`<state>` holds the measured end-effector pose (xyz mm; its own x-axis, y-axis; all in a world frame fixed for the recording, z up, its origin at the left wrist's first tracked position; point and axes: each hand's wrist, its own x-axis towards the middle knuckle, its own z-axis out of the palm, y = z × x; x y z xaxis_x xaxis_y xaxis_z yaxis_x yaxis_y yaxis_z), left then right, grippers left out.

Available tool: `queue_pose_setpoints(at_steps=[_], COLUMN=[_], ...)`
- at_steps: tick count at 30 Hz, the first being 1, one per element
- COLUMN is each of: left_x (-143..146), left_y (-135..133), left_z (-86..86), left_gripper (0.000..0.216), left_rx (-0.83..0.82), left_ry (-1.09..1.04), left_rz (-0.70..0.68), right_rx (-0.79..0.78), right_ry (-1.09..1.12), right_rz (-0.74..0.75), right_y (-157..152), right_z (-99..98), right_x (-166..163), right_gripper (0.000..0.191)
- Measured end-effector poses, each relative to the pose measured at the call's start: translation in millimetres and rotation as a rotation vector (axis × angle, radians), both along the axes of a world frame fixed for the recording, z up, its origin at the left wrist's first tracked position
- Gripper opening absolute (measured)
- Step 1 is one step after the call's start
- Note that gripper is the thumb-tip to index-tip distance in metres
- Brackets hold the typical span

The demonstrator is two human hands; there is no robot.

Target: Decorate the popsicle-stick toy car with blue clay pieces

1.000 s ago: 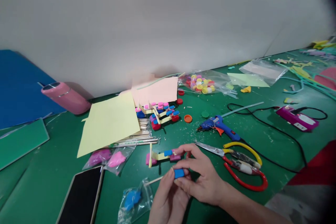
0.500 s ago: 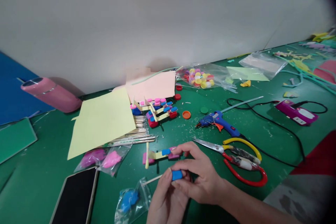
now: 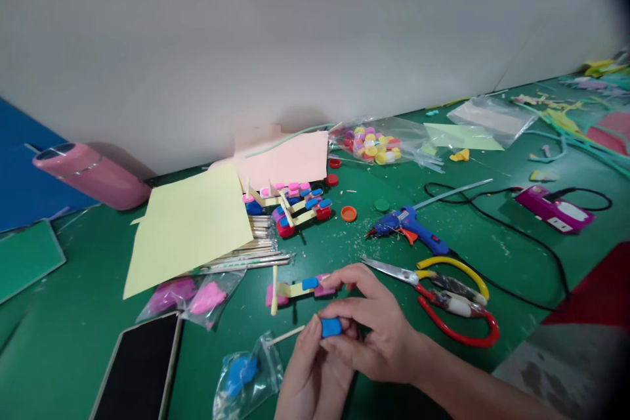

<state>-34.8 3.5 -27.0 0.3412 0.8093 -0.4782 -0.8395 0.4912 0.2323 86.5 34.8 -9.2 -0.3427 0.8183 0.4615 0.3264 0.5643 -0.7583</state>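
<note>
Low in the middle of the view, my left hand (image 3: pixel 310 374) and my right hand (image 3: pixel 377 328) meet and pinch a small blue foam piece (image 3: pixel 331 327) between their fingertips. Both hands are closed on it. Just beyond them a small craft model (image 3: pixel 295 290) of yellow sticks with pink and blue foam pieces lies on the green table (image 3: pixel 88 341), close to my right forefinger. A thin wooden stick (image 3: pixel 285 336) lies beside my left hand.
Scissors with red and yellow handles (image 3: pixel 443 289) and a blue glue gun (image 3: pixel 408 226) lie to the right. Bags of pink (image 3: pixel 189 295) and blue (image 3: pixel 241 371) foam pieces, a phone (image 3: pixel 138 367), yellow paper (image 3: pixel 191 226), finished models (image 3: pixel 290 203), a bag of caps (image 3: pixel 374 144) and a pink bottle (image 3: pixel 88 174) surround them.
The view has shifted slightly, so things on the table sit a little further left. My hands keep pinching the blue piece in the same place.
</note>
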Motion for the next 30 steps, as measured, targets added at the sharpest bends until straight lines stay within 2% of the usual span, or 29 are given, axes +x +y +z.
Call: queue_pose_setpoints(at_steps=[4,6,9,15,19,24,30], left_x=[0,0,-1,1,2,2,1], left_y=[1,0,0,2,0,-1,0], left_z=[3.2,4.0,4.9,6.4,6.6,5.9,8.7], left_gripper=[0.013,0.01,0.009,0.011,0.011,0.013,0.01], left_rx=[0.005,0.038,0.11,0.149,0.157,0.206,0.222], left_ry=[0.083,0.204,0.389,0.485,0.518,0.521,0.56], left_rz=[0.028,0.06,0.033,0.03,-0.022,-0.107,-0.17], right_rx=[0.093,0.133,0.148,-0.052,-0.168,-0.212,-0.239], right_ry=[-0.088,-0.152,-0.22,-0.172,-0.094,-0.137,-0.171], right_rz=[-0.008,0.008,0.048,0.073,0.097,0.099,0.156], right_y=[4,6,7,3,0,0,-1], right_z=[1.5,2.4,3.0,0.3,1.3,3.6,3.4], right_x=[6,10,15,22,25,27,29], right_gripper=[0.016,0.017,0.02,0.033,0.029,0.024,0.027])
